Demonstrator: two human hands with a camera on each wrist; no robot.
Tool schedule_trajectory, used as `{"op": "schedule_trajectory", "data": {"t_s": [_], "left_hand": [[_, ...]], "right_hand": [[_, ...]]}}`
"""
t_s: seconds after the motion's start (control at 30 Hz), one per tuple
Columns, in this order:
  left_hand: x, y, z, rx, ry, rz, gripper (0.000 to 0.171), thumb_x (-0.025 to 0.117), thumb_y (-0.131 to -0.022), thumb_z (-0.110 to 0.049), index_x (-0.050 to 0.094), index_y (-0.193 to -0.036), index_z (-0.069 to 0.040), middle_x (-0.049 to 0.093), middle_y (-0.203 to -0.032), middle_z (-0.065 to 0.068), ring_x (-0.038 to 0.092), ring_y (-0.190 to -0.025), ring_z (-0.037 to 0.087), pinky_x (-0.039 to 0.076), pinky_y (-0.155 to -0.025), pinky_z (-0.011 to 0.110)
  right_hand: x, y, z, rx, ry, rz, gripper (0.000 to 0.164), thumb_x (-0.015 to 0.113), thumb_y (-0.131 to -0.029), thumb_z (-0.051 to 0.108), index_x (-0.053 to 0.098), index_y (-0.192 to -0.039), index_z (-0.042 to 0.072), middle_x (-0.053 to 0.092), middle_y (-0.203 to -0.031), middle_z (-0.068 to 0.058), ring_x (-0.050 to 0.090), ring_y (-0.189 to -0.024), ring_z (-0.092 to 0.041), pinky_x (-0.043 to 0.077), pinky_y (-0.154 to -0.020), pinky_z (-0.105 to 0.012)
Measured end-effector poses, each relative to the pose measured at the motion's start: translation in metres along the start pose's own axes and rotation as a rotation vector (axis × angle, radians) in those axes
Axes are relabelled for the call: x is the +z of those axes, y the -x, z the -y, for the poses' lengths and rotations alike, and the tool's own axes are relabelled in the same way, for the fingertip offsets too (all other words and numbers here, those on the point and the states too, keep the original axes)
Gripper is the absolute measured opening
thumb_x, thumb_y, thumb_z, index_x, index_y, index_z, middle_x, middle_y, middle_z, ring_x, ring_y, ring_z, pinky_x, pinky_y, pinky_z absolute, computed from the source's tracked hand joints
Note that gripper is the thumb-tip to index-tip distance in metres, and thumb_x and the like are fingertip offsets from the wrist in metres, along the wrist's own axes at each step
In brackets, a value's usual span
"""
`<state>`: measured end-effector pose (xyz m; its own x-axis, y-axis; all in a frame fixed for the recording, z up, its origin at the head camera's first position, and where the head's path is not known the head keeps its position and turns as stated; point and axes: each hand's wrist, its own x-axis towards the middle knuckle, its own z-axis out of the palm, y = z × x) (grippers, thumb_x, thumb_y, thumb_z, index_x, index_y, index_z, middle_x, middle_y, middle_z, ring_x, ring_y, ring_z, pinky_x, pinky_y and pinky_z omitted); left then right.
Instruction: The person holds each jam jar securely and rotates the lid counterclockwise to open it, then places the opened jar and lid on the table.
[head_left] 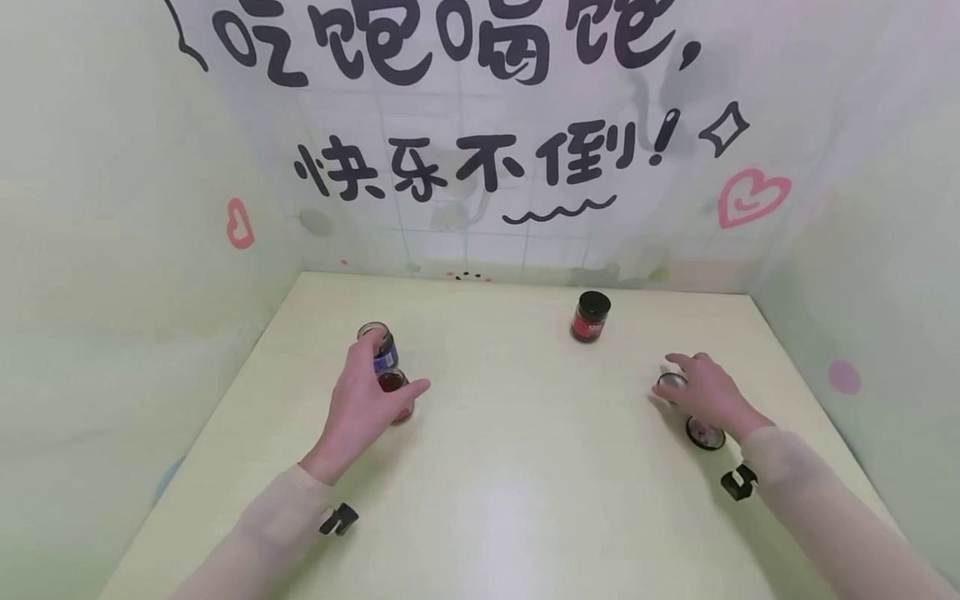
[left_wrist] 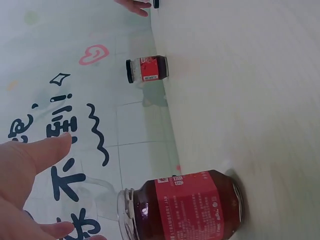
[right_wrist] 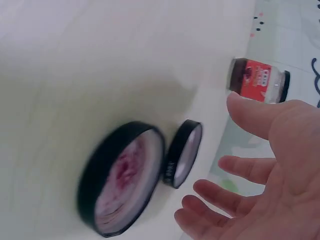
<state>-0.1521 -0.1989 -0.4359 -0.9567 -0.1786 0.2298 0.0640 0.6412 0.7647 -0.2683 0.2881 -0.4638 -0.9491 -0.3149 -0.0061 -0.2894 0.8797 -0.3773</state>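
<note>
In the head view my left hand (head_left: 363,396) hovers with thumb and fingers spread over two lidless jars. One is a jam jar (head_left: 392,382) of dark red contents; its red label reads strawberry jam in the left wrist view (left_wrist: 192,207). Behind it stands a jar with a blue label (head_left: 387,359), partly covered by my fingers. On the right, my right hand (head_left: 708,390) reaches over a black-rimmed lid (head_left: 672,381), fingers apart and curved. The right wrist view shows that lid (right_wrist: 184,152) beyond the fingertips, next to a nearer lid (right_wrist: 125,180) with pink-red smears inside.
Toward the back of the pale table (head_left: 487,467) stands a red-labelled jar (head_left: 591,318) with its black lid on. A white wall (head_left: 450,233) with black lettering rises behind the table, and pale side walls flank it. Each forearm carries a small black clip (head_left: 738,482) near the wrist.
</note>
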Motion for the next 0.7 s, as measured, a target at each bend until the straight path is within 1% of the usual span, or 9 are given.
{"op": "schedule_trajectory", "data": {"t_s": [0.07, 0.13, 0.2, 0.27, 0.3, 0.37, 0.43, 0.47, 0.7], "left_hand": [[0.001, -0.001, -0.005, 0.021, -0.005, -0.012, 0.098, 0.085, -0.080, -0.043, 0.029, -0.155, -0.013, 0.040, -0.148, 0.013, 0.051, -0.120, 0.034, 0.046, -0.095, 0.051], [0.004, -0.003, -0.009, 0.046, -0.012, -0.021, 0.097, 0.085, -0.080, -0.042, 0.029, -0.155, -0.013, 0.041, -0.144, 0.012, 0.058, -0.104, 0.032, 0.048, -0.087, 0.048], [0.008, -0.004, -0.014, 0.078, -0.024, -0.032, 0.096, 0.084, -0.081, -0.041, 0.029, -0.154, -0.012, 0.041, -0.145, 0.011, 0.058, -0.106, 0.031, 0.048, -0.089, 0.049], [0.013, -0.006, -0.018, 0.097, -0.026, -0.039, 0.095, 0.083, -0.082, -0.041, 0.029, -0.154, -0.013, 0.040, -0.146, 0.010, 0.059, -0.100, 0.031, 0.049, -0.087, 0.049], [0.016, -0.006, -0.020, 0.105, -0.026, -0.041, 0.094, 0.083, -0.082, -0.042, 0.029, -0.154, -0.013, 0.039, -0.147, 0.009, 0.060, -0.104, 0.032, 0.048, -0.089, 0.050], [0.022, -0.007, -0.023, 0.119, -0.027, -0.042, 0.093, 0.082, -0.083, -0.043, 0.030, -0.154, -0.013, 0.037, -0.152, 0.009, 0.050, -0.125, 0.032, 0.043, -0.100, 0.052], [0.028, -0.007, -0.026, 0.129, -0.024, -0.038, 0.092, 0.081, -0.084, -0.043, 0.031, -0.154, -0.014, 0.036, -0.153, 0.008, 0.047, -0.130, 0.032, 0.042, -0.103, 0.053], [0.030, -0.008, -0.028, 0.135, -0.026, -0.035, 0.091, 0.081, -0.084, -0.044, 0.031, -0.154, -0.014, 0.036, -0.154, 0.009, 0.041, -0.138, 0.032, 0.038, -0.106, 0.055], [0.050, -0.016, -0.041, 0.170, -0.027, 0.015, 0.093, 0.079, -0.086, -0.045, 0.028, -0.158, -0.017, 0.036, -0.155, 0.009, 0.041, -0.139, 0.030, 0.039, -0.108, 0.051]], "right_hand": [[-0.002, -0.001, 0.004, -0.004, -0.012, -0.012, 0.069, 0.068, -0.096, 0.035, 0.044, -0.143, -0.011, 0.051, -0.121, -0.038, 0.055, -0.104, -0.048, 0.045, -0.088, -0.062], [-0.004, -0.002, 0.007, -0.014, -0.027, -0.027, 0.067, 0.066, -0.097, 0.034, 0.044, -0.143, -0.009, 0.050, -0.122, -0.038, 0.055, -0.103, -0.047, 0.045, -0.088, -0.062], [-0.005, -0.004, 0.009, -0.020, -0.041, -0.042, 0.064, 0.064, -0.098, 0.033, 0.044, -0.144, -0.008, 0.049, -0.123, -0.038, 0.056, -0.103, -0.046, 0.044, -0.089, -0.062], [-0.007, -0.006, 0.012, -0.024, -0.050, -0.056, 0.062, 0.063, -0.099, 0.032, 0.044, -0.144, -0.006, 0.049, -0.125, -0.037, 0.055, -0.104, -0.047, 0.044, -0.090, -0.062], [-0.008, -0.007, 0.014, -0.027, -0.054, -0.063, 0.061, 0.062, -0.099, 0.032, 0.045, -0.145, -0.006, 0.049, -0.125, -0.037, 0.055, -0.105, -0.047, 0.043, -0.091, -0.063], [-0.010, -0.009, 0.018, -0.025, -0.062, -0.070, 0.061, 0.062, -0.100, 0.033, 0.044, -0.145, -0.004, 0.048, -0.127, -0.036, 0.054, -0.107, -0.047, 0.042, -0.092, -0.063], [-0.011, -0.010, 0.022, -0.029, -0.076, -0.079, 0.062, 0.061, -0.100, 0.034, 0.044, -0.147, -0.003, 0.047, -0.129, -0.035, 0.053, -0.111, -0.048, 0.041, -0.095, -0.064], [-0.012, -0.011, 0.025, -0.029, -0.085, -0.084, 0.062, 0.061, -0.101, 0.034, 0.044, -0.147, -0.002, 0.046, -0.131, -0.035, 0.052, -0.113, -0.049, 0.040, -0.097, -0.064], [-0.009, -0.015, 0.037, -0.021, -0.137, -0.124, 0.061, 0.060, -0.101, 0.034, 0.042, -0.149, 0.001, 0.043, -0.139, -0.034, 0.045, -0.125, -0.052, 0.035, -0.102, -0.067]]}}
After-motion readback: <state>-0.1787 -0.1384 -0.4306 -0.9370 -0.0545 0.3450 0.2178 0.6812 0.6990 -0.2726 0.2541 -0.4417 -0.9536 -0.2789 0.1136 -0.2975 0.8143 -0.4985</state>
